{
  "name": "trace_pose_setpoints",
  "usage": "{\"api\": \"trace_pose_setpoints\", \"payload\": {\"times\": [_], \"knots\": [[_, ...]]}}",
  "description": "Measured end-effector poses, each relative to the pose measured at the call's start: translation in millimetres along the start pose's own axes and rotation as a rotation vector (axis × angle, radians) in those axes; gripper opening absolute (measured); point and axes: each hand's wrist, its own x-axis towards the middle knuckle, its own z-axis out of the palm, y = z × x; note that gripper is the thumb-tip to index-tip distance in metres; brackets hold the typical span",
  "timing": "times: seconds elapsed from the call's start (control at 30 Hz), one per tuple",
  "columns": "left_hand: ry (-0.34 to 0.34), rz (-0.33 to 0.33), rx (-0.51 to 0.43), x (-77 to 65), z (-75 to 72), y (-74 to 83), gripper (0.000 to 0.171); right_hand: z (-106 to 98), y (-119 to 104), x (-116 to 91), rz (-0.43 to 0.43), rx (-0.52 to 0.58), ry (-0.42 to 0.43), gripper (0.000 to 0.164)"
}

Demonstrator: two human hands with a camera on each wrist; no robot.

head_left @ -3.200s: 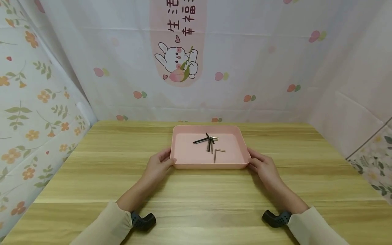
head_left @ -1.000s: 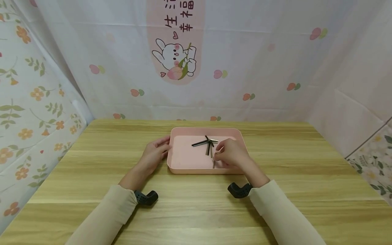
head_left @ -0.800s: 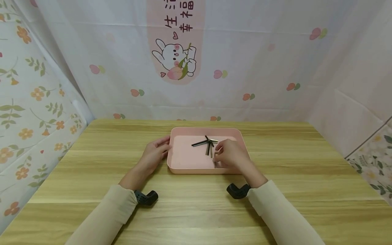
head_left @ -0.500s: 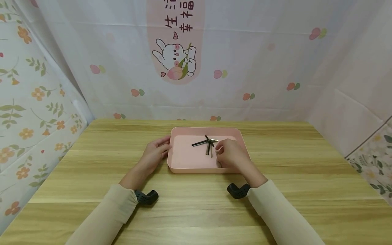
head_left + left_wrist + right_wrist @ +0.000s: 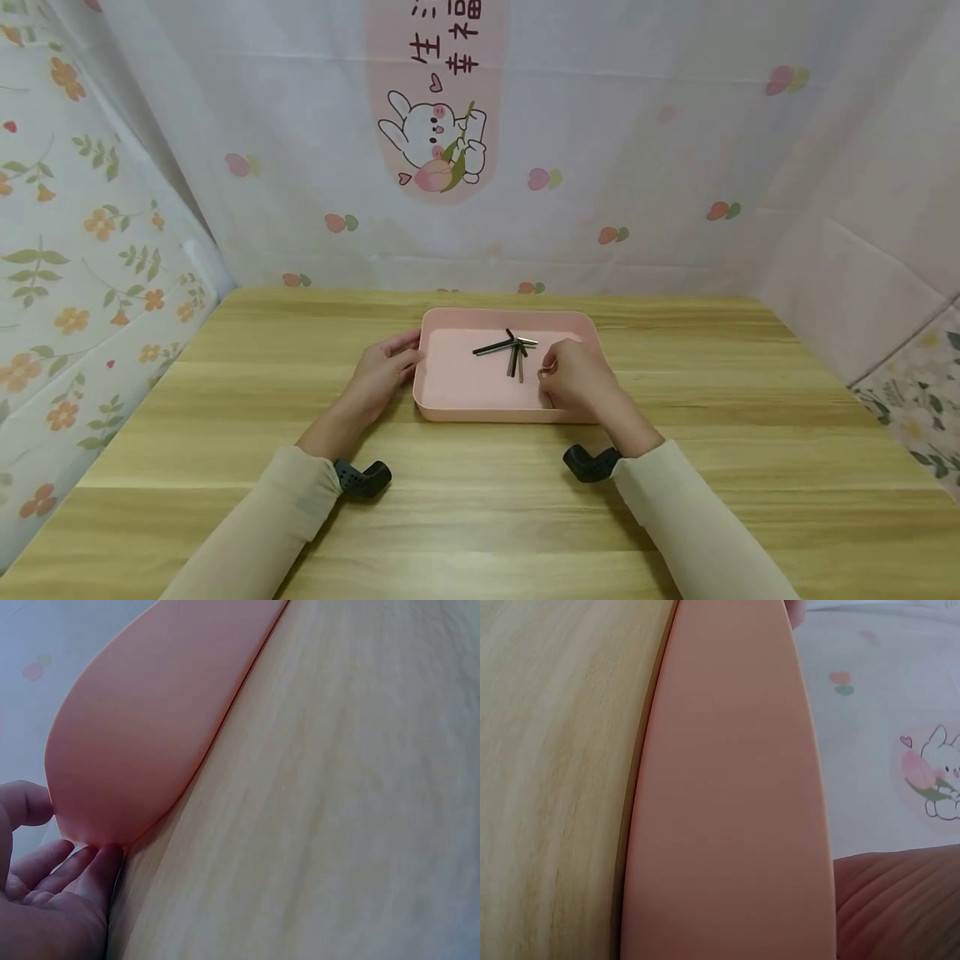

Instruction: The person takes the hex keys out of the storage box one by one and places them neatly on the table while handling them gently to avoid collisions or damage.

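Note:
In the head view a shallow pink tray [image 5: 465, 415] sits on the wooden table. My left hand [image 5: 378, 375] holds its left side, the thumb at the rim and the other fingers against the outer wall, as the left wrist view shows too. My right hand [image 5: 581, 375] reaches into the tray's right half and pinches an L-shaped hex key [image 5: 543, 372], whose lower part is mostly behind the fingers. Just left of it, several black and silver hex keys [image 5: 515, 343] lie in a loose cluster on the tray floor. Only the palm of the right hand shows in the right wrist view.
Wood-grain table [image 5: 465, 508] surrounds the tray on all sides. A white printed curtain [image 5: 637, 142] hangs behind the table's far edge, and a floral cloth [image 5: 75, 250] hangs at the left. Each wrist wears a black strap piece [image 5: 363, 478].
My right hand has left the tray's right side, gone into the tray and taken hold of the single hex key, shifting it slightly right. The left hand stays at the tray.

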Motion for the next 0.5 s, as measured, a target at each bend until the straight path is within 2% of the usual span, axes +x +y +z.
{"api": "trace_pose_setpoints", "payload": {"times": [0.13,0.37,0.5], "knots": [[-0.018,0.013,-0.002,1.8,0.3,-0.4,0.056,-2.4,0.3,-2.6,0.021,-0.024,0.005,0.007],[0.006,0.006,0.019,-0.5,-2.0,-0.1,0.055,-1.3,-0.9,-1.9,-0.003,-0.057,-0.037,0.007],[0.001,0.013,0.014,-1.3,-2.2,-1.1,0.055,-0.9,-2.1,-0.2,0.002,-0.08,-0.05,0.021]]}}
